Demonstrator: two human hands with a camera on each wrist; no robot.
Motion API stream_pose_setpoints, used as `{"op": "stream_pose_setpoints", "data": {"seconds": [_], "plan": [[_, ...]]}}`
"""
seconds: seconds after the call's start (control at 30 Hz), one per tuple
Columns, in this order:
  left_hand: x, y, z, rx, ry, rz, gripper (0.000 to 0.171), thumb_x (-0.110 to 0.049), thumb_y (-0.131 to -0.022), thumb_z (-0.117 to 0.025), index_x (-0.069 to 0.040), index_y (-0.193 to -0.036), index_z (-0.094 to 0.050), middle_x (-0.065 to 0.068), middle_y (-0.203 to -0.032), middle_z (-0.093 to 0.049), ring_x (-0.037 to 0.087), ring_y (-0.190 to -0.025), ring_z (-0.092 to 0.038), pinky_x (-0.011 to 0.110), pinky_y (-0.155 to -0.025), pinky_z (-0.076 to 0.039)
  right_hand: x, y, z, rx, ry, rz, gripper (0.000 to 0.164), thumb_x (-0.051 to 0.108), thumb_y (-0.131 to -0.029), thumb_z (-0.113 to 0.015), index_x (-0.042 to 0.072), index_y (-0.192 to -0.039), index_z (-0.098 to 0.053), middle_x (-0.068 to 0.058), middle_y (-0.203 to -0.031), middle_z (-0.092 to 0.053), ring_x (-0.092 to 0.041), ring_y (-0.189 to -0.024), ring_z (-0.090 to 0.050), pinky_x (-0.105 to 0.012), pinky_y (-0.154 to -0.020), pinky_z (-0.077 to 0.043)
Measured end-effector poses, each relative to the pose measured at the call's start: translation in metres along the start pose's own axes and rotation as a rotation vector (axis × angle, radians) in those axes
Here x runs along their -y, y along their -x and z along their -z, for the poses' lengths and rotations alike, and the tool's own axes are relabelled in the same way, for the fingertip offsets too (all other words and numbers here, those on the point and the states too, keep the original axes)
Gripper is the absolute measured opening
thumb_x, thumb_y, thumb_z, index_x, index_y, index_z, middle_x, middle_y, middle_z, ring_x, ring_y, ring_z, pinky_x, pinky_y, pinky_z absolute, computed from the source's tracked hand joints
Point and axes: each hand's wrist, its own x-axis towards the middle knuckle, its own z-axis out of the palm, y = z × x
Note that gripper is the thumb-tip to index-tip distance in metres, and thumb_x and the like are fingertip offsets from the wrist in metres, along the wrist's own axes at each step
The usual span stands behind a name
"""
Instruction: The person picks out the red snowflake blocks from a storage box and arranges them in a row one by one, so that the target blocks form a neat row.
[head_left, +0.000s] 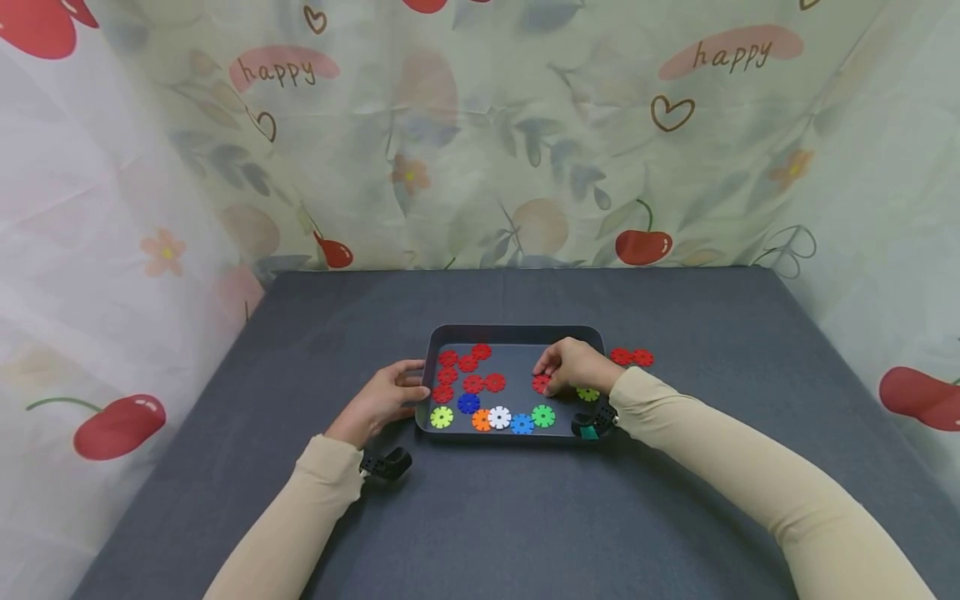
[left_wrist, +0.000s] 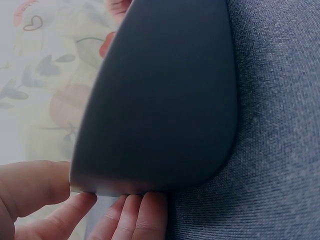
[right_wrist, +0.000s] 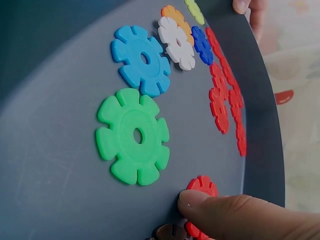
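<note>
Behind the grey worktop (head_left: 480,517) hangs a curtain (head_left: 487,192) printed with cherries. At left, the left hand (head_left: 382,398) pinches the wall of a dark tray (head_left: 487,438) with thumb and fingers. Inside, from left, I count one lime disc (head_left: 442,417), at least seven red discs (head_left: 495,383), one dark blue disc (head_left: 468,404), one orange disc (head_left: 480,421), one white disc (head_left: 499,418), one light blue disc (head_left: 522,425) and one green disc (head_left: 543,417). Further right, the right hand (head_left: 576,368) grasps one more red disc (head_left: 540,383) within the tray and partly covers a second lime disc (head_left: 588,394). Outside, just beside the right wall, lie two other red discs (head_left: 642,358).
</note>
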Motion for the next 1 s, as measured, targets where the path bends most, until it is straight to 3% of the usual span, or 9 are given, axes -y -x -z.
{"op": "stream_pose_setpoints", "data": {"seconds": [0.47, 0.67, 0.83, 1.0], "plan": [[0.0, -0.001, 0.0, -0.008, 0.002, 0.004, 0.058, 0.0, -0.092, -0.061, -0.009, -0.146, -0.039, 0.022, -0.14, -0.05, 0.034, -0.122, -0.054, 0.056, -0.104, -0.041, 0.0, 0.0, -0.001, -0.022, -0.014, 0.025, 0.027, 0.0, -0.071, -0.082, 0.008, -0.093, -0.07, -0.004, -0.077, -0.059, -0.015, -0.07, -0.05, -0.024, -0.058, -0.042], [0.002, -0.001, 0.0, -0.012, -0.01, -0.004, 0.058, 0.0, -0.092, -0.061, -0.009, -0.146, -0.04, 0.022, -0.14, -0.05, 0.034, -0.122, -0.054, 0.056, -0.104, -0.041, 0.001, 0.001, 0.0, -0.02, -0.017, 0.052, 0.025, 0.002, -0.073, -0.082, 0.01, -0.094, -0.071, -0.007, -0.083, -0.064, -0.017, -0.075, -0.054, -0.025, -0.062, -0.045], [0.002, -0.001, 0.0, -0.014, -0.015, -0.007, 0.058, -0.001, -0.092, -0.061, -0.009, -0.146, -0.04, 0.022, -0.14, -0.05, 0.034, -0.122, -0.053, 0.056, -0.104, -0.041, 0.0, 0.004, 0.005, -0.022, -0.035, 0.058, 0.025, 0.006, -0.075, -0.082, 0.011, -0.098, -0.073, -0.007, -0.092, -0.067, -0.018, -0.082, -0.057, -0.025, -0.066, -0.048], [0.002, -0.002, 0.0, -0.017, -0.015, -0.003, 0.059, -0.001, -0.092, -0.061, -0.01, -0.146, -0.04, 0.022, -0.14, -0.049, 0.034, -0.123, -0.053, 0.056, -0.104, -0.041, 0.0, 0.009, 0.017, -0.038, -0.126, 0.045, 0.031, 0.009, -0.08, -0.079, 0.007, -0.11, -0.072, -0.009, -0.096, -0.066, -0.019, -0.086, -0.057, -0.026, -0.071, -0.052]]}}
